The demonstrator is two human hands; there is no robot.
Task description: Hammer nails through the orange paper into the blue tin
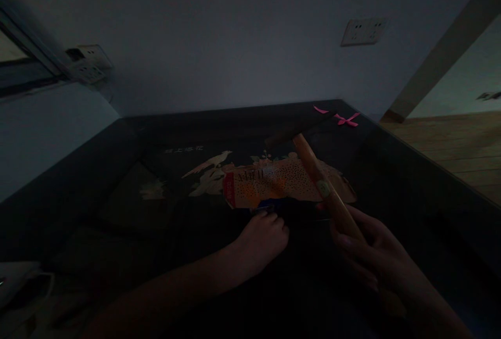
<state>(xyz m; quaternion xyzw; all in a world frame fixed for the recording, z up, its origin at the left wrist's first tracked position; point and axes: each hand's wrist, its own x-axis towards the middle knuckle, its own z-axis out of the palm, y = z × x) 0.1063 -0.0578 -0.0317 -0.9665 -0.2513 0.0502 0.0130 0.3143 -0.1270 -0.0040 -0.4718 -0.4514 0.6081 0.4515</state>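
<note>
My right hand [376,250] is closed round the wooden handle of a hammer [338,211]. The hammer is raised at a slant, its dark metal head up and to the left over the table. My left hand [266,237] is closed in a fist, low at the centre. A small blue and metallic thing [271,205] shows just past its fingers; what it is cannot be made out in the dark. Behind it lies an orange speckled printed piece [270,179] with a red end, resting on the dark surface; the hammer handle crosses in front of its right part.
The dark tabletop [156,130] bears a printed bird [211,162] and pale lettering. Pink ribbon [347,119] lies near the back right corner. Wall sockets [364,32] sit above the table. A white object [19,281] is at the lower left. The light is dim.
</note>
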